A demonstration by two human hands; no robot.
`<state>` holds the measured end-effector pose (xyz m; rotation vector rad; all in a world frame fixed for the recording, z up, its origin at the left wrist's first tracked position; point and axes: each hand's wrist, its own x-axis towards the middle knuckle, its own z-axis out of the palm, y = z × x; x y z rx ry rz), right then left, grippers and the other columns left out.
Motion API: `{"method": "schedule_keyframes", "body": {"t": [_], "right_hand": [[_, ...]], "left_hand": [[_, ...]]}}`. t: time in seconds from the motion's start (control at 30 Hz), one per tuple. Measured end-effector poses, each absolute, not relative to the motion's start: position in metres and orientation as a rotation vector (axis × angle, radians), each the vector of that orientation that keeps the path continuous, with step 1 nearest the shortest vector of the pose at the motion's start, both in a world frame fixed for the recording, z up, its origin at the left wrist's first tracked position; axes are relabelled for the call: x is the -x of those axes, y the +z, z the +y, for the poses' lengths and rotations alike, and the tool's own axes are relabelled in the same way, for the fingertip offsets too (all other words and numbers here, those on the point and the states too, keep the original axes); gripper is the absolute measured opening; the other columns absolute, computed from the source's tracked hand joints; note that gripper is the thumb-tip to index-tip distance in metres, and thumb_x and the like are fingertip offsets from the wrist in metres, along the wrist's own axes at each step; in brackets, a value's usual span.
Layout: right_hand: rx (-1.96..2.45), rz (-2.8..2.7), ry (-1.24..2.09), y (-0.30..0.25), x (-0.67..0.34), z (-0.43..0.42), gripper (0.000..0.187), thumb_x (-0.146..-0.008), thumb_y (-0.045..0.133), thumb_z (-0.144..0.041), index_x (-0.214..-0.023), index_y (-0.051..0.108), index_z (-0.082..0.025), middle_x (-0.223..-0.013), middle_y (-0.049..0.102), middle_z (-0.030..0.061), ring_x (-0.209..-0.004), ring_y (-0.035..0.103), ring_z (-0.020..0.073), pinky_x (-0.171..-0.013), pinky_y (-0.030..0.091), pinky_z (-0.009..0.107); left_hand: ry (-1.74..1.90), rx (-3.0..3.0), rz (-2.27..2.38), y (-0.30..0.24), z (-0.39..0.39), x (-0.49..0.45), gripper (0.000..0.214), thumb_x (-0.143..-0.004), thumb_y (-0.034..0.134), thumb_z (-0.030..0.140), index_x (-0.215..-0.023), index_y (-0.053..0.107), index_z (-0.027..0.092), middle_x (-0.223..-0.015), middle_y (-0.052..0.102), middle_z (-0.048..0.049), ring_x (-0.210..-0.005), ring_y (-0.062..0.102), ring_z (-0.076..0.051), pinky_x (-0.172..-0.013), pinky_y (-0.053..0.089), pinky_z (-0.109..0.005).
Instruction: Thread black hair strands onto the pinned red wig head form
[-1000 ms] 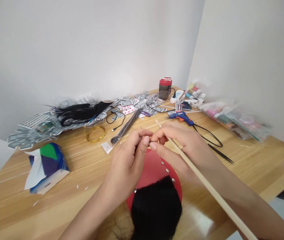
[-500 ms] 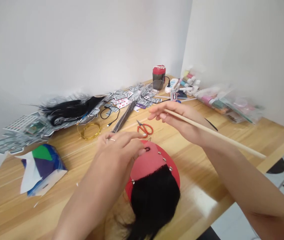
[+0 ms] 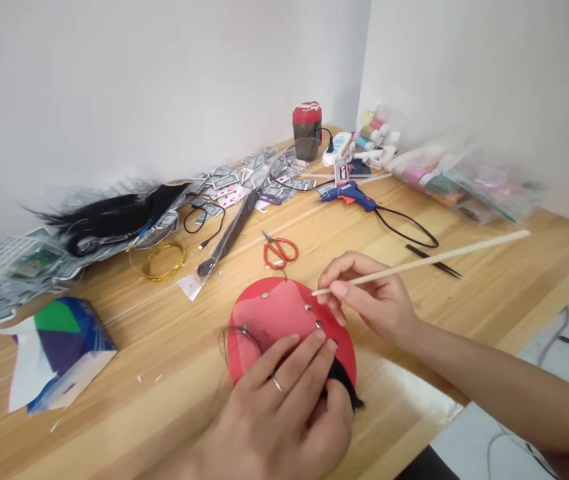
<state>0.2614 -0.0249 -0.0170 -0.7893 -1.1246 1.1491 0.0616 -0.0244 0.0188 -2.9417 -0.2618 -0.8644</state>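
Note:
A red round form (image 3: 291,293) with a pinkish mesh patch (image 3: 274,317) sits on the table. Several silver pins hold the patch at its edges. Black hair (image 3: 341,380) hangs from its near side, mostly hidden under my left hand (image 3: 289,407). That hand's fingers lie together over the hair, with the thumb bent beside them. Loose dark strands curl by the left pin. My right hand (image 3: 371,297) grips a thin pale wooden stick (image 3: 429,263) like a pen. The stick's fine tip is close to the patch's upper right edge.
Red-handled scissors (image 3: 280,250) lie just beyond the form. Further right are a blue glue gun (image 3: 349,195) with a black cable and black tweezers (image 3: 434,261). Gold wire (image 3: 164,261), a black hair bundle (image 3: 124,210) and scattered cards lie left; a blue-green packet (image 3: 71,347) is nearer.
My left hand has moved from the patch's upper left down onto the black hair. My right hand has come lower, bringing the stick's tip to the patch. The glue gun and tweezers have come into sight.

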Motion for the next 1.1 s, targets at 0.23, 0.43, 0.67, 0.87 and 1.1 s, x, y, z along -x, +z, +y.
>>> {"method": "schedule_keyframes", "body": {"t": [0.23,0.43,0.67,0.87,1.1], "right_hand": [[0.718,-1.439,0.977,-0.009,-0.261,-0.04,0.019,-0.082,0.06,-0.005,-0.081,0.05,-0.021,-0.081,0.062,0.0004,-0.059,0.057,0.0089,-0.052,0.048,0.02],[0.809,-1.628,0.777,-0.008,-0.267,-0.039,0.021,-0.078,0.056,-0.002,-0.079,0.048,-0.022,-0.074,0.06,-0.0021,-0.062,0.059,0.0102,-0.057,0.049,0.022],[0.853,-1.588,1.056,-0.002,-0.279,-0.037,0.017,-0.087,0.059,-0.006,-0.088,0.051,-0.021,-0.089,0.067,0.0025,-0.074,0.068,0.0116,-0.066,0.056,0.024],[0.848,-1.633,1.039,-0.003,-0.278,-0.031,0.025,-0.075,0.059,0.0,-0.076,0.045,-0.021,-0.077,0.061,-0.0024,-0.065,0.059,0.0103,-0.061,0.049,0.023],[0.873,-1.744,1.089,0.001,-0.285,-0.031,0.025,-0.069,0.051,0.0,-0.074,0.041,-0.023,-0.07,0.05,-0.0049,-0.059,0.046,0.0103,-0.053,0.036,0.023]], "left_hand": [[-0.916,2.895,-0.312,0.008,-0.034,-0.059,0.022,-0.092,0.048,0.008,-0.087,0.068,0.015,-0.109,0.079,-0.0047,-0.109,0.073,-0.019,-0.095,0.061,-0.031],[-0.9,2.964,-0.392,-0.002,-0.038,-0.051,0.018,-0.091,0.055,0.007,-0.09,0.072,0.014,-0.119,0.076,-0.0067,-0.124,0.065,-0.018,-0.107,0.054,-0.03],[-0.904,2.954,-0.439,0.001,-0.041,-0.052,0.022,-0.09,0.055,0.003,-0.094,0.073,0.015,-0.121,0.076,-0.0037,-0.124,0.065,-0.015,-0.112,0.048,-0.028],[-0.933,2.953,-0.483,0.007,-0.042,-0.057,0.02,-0.088,0.058,0.003,-0.085,0.071,0.018,-0.114,0.078,-0.0023,-0.112,0.072,-0.016,-0.104,0.056,-0.028],[-0.923,2.963,-0.485,0.008,-0.043,-0.055,0.02,-0.087,0.057,0.002,-0.086,0.071,0.017,-0.113,0.078,-0.0027,-0.112,0.072,-0.017,-0.103,0.056,-0.028]]}}
